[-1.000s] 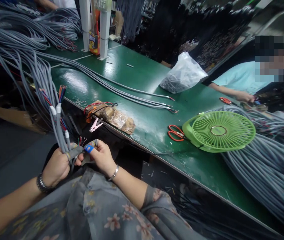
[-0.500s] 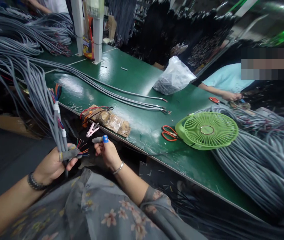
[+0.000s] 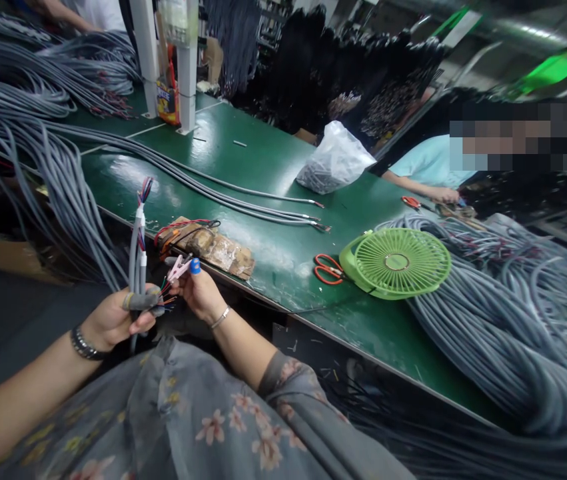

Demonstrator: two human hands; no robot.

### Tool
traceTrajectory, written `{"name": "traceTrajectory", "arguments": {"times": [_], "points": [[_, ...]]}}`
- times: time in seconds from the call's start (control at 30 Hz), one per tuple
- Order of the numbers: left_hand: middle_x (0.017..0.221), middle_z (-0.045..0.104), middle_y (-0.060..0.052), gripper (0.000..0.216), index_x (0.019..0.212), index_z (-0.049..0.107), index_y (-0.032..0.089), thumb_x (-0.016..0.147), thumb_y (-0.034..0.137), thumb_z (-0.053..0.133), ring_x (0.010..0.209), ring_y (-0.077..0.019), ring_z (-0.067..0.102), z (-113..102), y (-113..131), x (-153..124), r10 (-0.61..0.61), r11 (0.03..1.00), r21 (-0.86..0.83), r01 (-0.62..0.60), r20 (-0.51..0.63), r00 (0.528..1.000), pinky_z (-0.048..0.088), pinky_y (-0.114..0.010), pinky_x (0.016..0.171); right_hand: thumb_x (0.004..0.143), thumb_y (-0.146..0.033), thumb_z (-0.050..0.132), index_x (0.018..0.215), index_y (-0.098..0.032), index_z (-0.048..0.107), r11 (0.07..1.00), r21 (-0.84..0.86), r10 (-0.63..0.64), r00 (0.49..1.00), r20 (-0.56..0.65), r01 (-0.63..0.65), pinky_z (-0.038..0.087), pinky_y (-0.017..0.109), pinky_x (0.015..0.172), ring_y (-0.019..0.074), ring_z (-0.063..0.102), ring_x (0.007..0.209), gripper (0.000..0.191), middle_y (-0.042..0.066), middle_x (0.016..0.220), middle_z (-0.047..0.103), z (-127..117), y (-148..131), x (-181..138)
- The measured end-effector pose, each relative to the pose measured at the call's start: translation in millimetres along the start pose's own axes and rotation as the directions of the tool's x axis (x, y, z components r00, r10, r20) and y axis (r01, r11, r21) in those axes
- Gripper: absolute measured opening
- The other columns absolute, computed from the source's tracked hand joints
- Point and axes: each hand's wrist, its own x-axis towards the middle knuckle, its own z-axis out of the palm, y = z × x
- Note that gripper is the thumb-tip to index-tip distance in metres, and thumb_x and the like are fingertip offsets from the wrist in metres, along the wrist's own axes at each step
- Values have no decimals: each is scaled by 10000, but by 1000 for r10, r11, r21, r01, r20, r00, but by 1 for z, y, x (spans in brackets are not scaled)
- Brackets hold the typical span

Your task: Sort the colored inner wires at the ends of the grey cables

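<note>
My left hand (image 3: 120, 317), with grey finger covers, is closed around several grey cables (image 3: 134, 283). Coloured stripped wires (image 3: 167, 301) fan out from its fingertips to the right. Above the fist, white-sleeved cable ends (image 3: 141, 217) stand up with blue and red wires. My right hand (image 3: 200, 293), a blue wrap on the thumb, has its fingers at a pink clip (image 3: 178, 268) by the table edge. The clip lies between thumb and index finger, close to the wires. Beside it is a taped cardboard block (image 3: 223, 252) with red, black and orange leads.
A green fan (image 3: 397, 263), red-handled scissors (image 3: 328, 269) and a bag (image 3: 336, 160) are on the green table (image 3: 273, 267). Grey cable bundles lie left and right (image 3: 483, 340). A co-worker's hand (image 3: 446, 195) is across the table; another person's arm shows top left.
My right hand has moved left to the pink clip, near the wires. The upright cable ends have swung right, closer to the clip. The whole view has shifted slightly.
</note>
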Motion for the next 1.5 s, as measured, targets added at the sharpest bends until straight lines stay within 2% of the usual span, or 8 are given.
{"name": "traceTrajectory", "arguments": {"times": [0.27, 0.43, 0.67, 0.77, 0.93, 1.23, 1.37, 1.5], "points": [[425, 535, 53, 406, 747, 753, 209, 644, 445, 1066, 351, -60, 335, -5, -5, 8, 14, 1000, -15, -12, 102, 995, 328, -193, 420, 1026, -729, 831, 988, -190, 830, 984, 163, -69, 997, -22, 72, 614, 269, 709, 171, 694, 757, 540, 50, 843, 782, 7, 7, 2], [407, 497, 61, 455, 689, 715, 225, 579, 478, 1077, 347, -56, 319, 5, -2, 9, -18, 999, 45, 17, 34, 999, 281, -184, 403, 1032, -722, 829, 947, -190, 815, 980, 186, -63, 997, -39, 69, 604, 258, 666, 158, 667, 692, 539, 39, 806, 781, 10, 5, 2], [397, 561, 37, 505, 659, 714, 225, 521, 554, 1071, 344, -78, 375, 23, -3, -11, 72, 993, 100, -63, -91, 993, 294, -208, 390, 1131, -851, 515, 930, -206, 745, 975, 207, 81, 996, 28, -85, 611, 257, 650, 162, 651, 687, 714, 43, 816, 756, 3, -4, -8], [423, 598, 20, 576, 626, 713, 214, 474, 628, 1083, 349, -87, 418, 34, -6, -18, 130, 984, 138, -111, -138, 982, 296, -217, 370, 1126, -778, 625, 906, -204, 729, 978, 191, 77, 994, 73, -90, 628, 266, 672, 160, 644, 697, 623, 39, 826, 746, 1, -6, -13], [420, 583, 28, 598, 591, 700, 207, 476, 654, 1081, 349, -78, 416, 43, -4, -18, 182, 975, 158, -156, -167, 969, 292, -215, 370, 1050, -501, 856, 904, -191, 770, 987, 155, -25, 1000, -10, 27, 592, 247, 632, 135, 591, 639, 354, 9, 765, 718, 6, -3, -15], [405, 569, 27, 530, 564, 671, 216, 456, 529, 1085, 349, -76, 400, 42, 2, -13, 160, 985, 92, -145, -185, 970, 304, -220, 400, 941, -777, 859, 749, -229, 731, 963, -76, -266, 950, -165, 257, 551, 274, 637, 148, 575, 628, 594, -4, 687, 691, 3, 11, -8], [414, 576, 23, 489, 594, 695, 214, 498, 501, 1080, 360, -80, 390, 38, -2, -10, 153, 987, 77, -143, -145, 978, 302, -226, 409, 948, -831, 833, 905, -217, 788, 993, 50, -104, 992, -76, 108, 625, 306, 663, 166, 624, 654, 617, 28, 795, 772, 6, 6, -5], [421, 572, 25, 453, 643, 719, 216, 533, 494, 1059, 370, -91, 402, 33, -5, -6, 148, 988, 59, -141, -146, 978, 318, -232, 416, 994, -782, 834, 988, -205, 793, 986, 159, 39, 999, 12, -40, 650, 291, 672, 164, 657, 675, 578, 24, 827, 782, 8, 0, -1]]}}
